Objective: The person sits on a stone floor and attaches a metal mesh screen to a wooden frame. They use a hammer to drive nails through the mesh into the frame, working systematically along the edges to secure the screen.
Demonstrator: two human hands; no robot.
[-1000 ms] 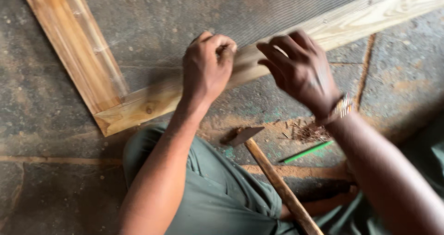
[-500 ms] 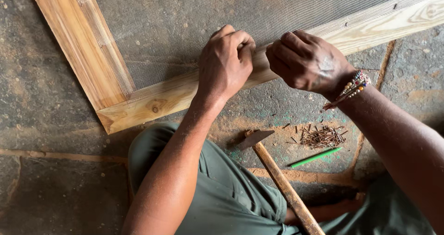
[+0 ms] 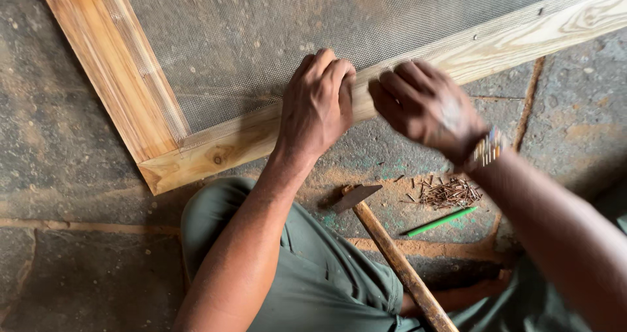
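Observation:
A light wooden frame with grey wire mesh stretched over it lies on the floor, one corner near my left knee. My left hand rests on the near rail, its fingers curled down over the rail's inner edge where the mesh meets the wood. My right hand is just to its right over the same rail. It is blurred, with bent fingers, and I cannot make out anything in it. A beaded band sits on the right wrist.
A wooden-handled hammer lies on the concrete floor between my legs, its head pointing toward the frame. A small pile of nails and a green pencil lie beside it. My green trousers fill the bottom centre.
The view has shifted, so the frame corner sits lower and more mesh shows. My left hand stays on the rail. My right hand has moved a little and is now blurred.

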